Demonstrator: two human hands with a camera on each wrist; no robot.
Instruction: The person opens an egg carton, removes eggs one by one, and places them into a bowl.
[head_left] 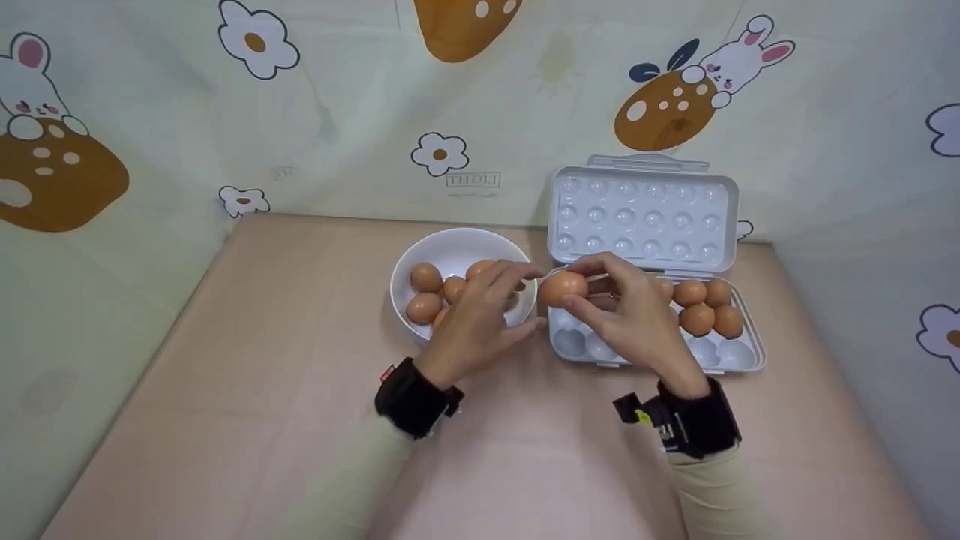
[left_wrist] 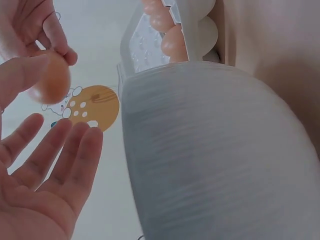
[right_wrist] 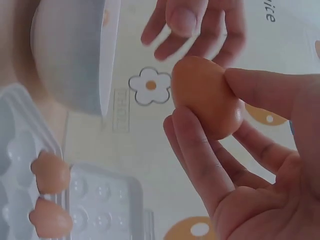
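Note:
A brown egg (head_left: 562, 288) is pinched between the thumb and fingers of my right hand (head_left: 637, 319), over the left part of the egg box (head_left: 754, 352). My left hand (head_left: 474, 319) reaches across the white bowl (head_left: 401, 296), fingers spread and nothing gripped. In the left wrist view, the left thumb (left_wrist: 22, 75) overlaps the egg, while the other fingers extend below it. Several brown eggs (head_left: 426, 277) lie in the bowl, partly hidden by the left hand. More eggs (head_left: 697, 319) sit in the box's right-hand cups; the right hand covers some middle cups.
The box's lid (head_left: 641, 217) stands open at the back, against the patterned wall cloth (head_left: 337, 135). Bowl and box stand side by side on the pinkish table (head_left: 300, 322). Bare cups (head_left: 570, 343) show along the box's front row.

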